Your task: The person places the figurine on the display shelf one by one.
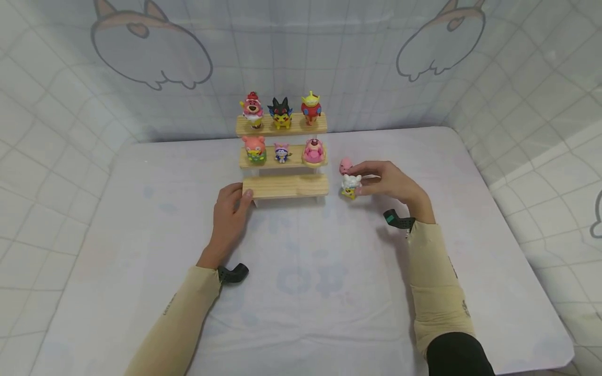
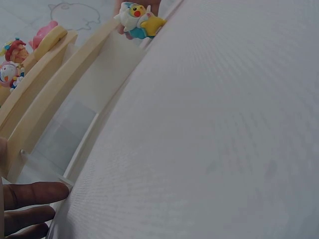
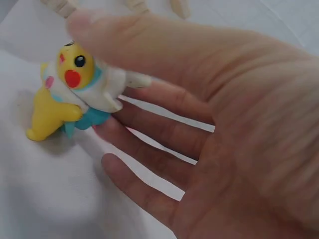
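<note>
My right hand [image 1: 388, 183] pinches a small figurine [image 1: 350, 186] between thumb and fingers. It is a yellow Pikachu with red cheeks, a white hood and a yellow star; the right wrist view shows the figurine [image 3: 79, 89] close up. Just behind it a pink figurine [image 1: 345, 166] sits on the table, partly covered by my fingers in the right wrist view. My left hand [image 1: 230, 214] holds the left end of the wooden three-tier display stand [image 1: 285, 187] at its lowest step, thumb on the board, fingers [image 2: 37, 194] beside the leg.
The top step carries a pink bear figurine [image 1: 253, 109], a black-hooded yellow figurine [image 1: 281, 114] and a green alien figurine [image 1: 311, 108]. On the middle step are a pink-hooded figurine [image 1: 255, 149], a small purple figurine [image 1: 281, 153] and another pink bear [image 1: 313, 151]. A white cloth [image 1: 301, 292] covers the table.
</note>
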`<state>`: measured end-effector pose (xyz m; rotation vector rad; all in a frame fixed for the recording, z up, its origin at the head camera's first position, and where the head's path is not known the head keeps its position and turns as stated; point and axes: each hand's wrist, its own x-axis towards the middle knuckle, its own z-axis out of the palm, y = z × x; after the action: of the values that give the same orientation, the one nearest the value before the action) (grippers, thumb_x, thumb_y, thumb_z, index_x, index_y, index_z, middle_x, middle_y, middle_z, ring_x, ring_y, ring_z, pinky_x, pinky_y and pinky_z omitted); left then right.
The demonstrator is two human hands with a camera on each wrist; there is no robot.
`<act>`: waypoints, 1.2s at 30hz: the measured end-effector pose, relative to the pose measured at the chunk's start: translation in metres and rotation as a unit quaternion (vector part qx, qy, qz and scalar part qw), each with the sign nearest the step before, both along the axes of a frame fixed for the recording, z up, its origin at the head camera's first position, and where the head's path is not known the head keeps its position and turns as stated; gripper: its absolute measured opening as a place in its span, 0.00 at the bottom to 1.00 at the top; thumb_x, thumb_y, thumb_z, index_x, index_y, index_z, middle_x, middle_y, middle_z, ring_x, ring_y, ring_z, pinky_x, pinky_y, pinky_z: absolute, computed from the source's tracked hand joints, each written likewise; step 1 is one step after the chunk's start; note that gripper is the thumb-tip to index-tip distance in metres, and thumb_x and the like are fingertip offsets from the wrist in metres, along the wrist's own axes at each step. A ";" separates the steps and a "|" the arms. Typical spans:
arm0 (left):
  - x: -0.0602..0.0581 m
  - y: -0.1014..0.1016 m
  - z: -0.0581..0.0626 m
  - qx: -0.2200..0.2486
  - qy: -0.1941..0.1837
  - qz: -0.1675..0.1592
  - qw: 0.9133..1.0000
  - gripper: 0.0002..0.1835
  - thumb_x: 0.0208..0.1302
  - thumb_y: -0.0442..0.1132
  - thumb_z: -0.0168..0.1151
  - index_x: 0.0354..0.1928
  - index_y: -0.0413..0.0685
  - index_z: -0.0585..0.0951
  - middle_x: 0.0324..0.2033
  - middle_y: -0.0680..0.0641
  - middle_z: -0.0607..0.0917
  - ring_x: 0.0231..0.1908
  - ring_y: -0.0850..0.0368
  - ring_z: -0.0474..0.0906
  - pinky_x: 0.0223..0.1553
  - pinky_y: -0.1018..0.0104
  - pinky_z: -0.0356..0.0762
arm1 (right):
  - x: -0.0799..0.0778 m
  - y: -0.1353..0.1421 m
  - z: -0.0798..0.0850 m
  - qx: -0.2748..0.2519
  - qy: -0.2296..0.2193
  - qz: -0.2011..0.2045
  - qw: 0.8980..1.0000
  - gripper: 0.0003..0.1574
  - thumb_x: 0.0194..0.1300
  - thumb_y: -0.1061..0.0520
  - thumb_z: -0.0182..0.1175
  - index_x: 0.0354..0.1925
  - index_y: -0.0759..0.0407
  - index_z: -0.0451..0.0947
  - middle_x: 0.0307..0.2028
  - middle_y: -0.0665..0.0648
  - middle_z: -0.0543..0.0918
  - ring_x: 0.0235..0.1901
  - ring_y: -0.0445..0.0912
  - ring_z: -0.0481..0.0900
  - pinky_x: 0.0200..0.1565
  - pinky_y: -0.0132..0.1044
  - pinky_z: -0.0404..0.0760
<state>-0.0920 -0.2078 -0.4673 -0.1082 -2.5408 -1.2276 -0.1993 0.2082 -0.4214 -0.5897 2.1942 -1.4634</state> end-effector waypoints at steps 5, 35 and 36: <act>0.000 -0.001 0.000 0.001 -0.001 0.000 1.000 0.25 0.84 0.50 0.52 0.47 0.34 0.88 0.61 0.36 0.82 0.68 0.40 0.71 0.72 0.41 0.64 | 0.001 -0.003 -0.001 0.013 -0.009 -0.008 1.000 0.34 0.58 0.61 0.80 0.62 0.54 0.83 0.66 0.53 0.81 0.61 0.49 0.80 0.69 0.47 0.77; 0.000 0.001 0.000 0.004 0.003 0.000 1.000 0.23 0.83 0.47 0.53 0.47 0.32 0.88 0.60 0.35 0.82 0.68 0.39 0.71 0.72 0.41 0.63 | 0.009 -0.008 0.027 -0.004 0.083 -0.045 0.996 0.27 0.62 0.58 0.78 0.59 0.55 0.84 0.56 0.53 0.85 0.55 0.45 0.81 0.67 0.46 0.79; -0.001 0.000 0.000 0.004 0.005 0.000 1.000 0.23 0.83 0.47 0.54 0.47 0.31 0.88 0.60 0.35 0.82 0.68 0.39 0.71 0.72 0.41 0.63 | 0.010 -0.010 0.030 -0.007 0.086 -0.044 0.995 0.27 0.62 0.58 0.78 0.59 0.56 0.84 0.56 0.53 0.85 0.55 0.46 0.82 0.67 0.46 0.79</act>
<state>-0.0926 -0.2073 -0.4677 -0.1115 -2.5281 -1.2329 -0.1892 0.1985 -0.3916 -0.6537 2.3699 -1.5239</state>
